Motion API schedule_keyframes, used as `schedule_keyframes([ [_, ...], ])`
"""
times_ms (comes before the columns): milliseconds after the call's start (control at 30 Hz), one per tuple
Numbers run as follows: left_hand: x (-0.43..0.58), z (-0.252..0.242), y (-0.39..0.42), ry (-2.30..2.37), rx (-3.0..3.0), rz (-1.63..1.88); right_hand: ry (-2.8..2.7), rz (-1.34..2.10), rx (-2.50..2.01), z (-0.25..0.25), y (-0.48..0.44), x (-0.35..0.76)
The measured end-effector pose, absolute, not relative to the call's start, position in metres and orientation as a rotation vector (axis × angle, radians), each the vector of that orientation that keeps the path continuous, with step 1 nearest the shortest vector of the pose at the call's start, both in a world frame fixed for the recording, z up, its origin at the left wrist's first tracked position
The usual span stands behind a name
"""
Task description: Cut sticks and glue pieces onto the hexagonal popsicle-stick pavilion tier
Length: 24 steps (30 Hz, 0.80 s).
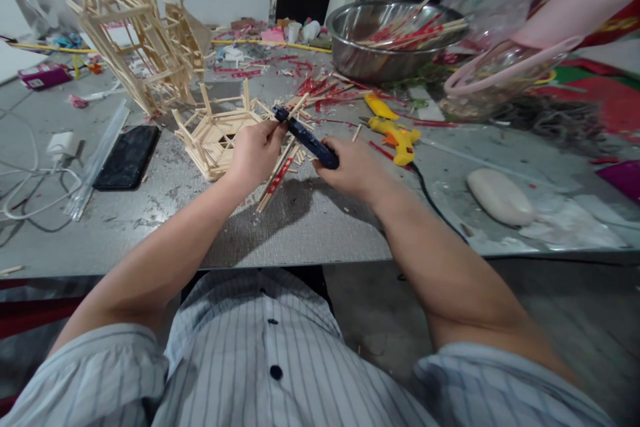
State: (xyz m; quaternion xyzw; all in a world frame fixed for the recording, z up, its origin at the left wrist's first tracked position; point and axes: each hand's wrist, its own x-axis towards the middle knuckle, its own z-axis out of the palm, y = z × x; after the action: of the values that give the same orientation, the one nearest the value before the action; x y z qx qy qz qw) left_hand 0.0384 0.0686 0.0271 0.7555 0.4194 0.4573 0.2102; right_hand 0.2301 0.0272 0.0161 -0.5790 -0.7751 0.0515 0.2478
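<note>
Gripping a blue tool, the right hand curls its fingers round the lower end. Left hand pinches a stick between thumb and fingers, beside the tool's head, above the table. Red-marked sticks run below, between the hands; held or resting, cannot tell. Low frame of sticks just beyond the left hand, to its left. Tall frame behind that. Phone left of the low frame. Glue gun right of the right hand, farther back. Steel bowl behind, with sticks in it.
</note>
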Motion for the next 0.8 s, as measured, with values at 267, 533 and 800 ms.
schedule_keyframes([
  [267, 0.039, 0.028, 0.067, 1.182, 2.078, 1.263, -2.073, 0.199, -1.736, 0.023, 0.023, 0.222],
  [533, 0.042, 0.023, 0.068, 1.28, 2.063, 1.345, -2.073, 0.228, -1.774, 0.026, 0.023, 0.222],
  [800, 0.04, 0.024, 0.062, 1.153, 2.141, 1.389, -2.13, 0.256, -1.645, 0.02, 0.03, 0.231],
])
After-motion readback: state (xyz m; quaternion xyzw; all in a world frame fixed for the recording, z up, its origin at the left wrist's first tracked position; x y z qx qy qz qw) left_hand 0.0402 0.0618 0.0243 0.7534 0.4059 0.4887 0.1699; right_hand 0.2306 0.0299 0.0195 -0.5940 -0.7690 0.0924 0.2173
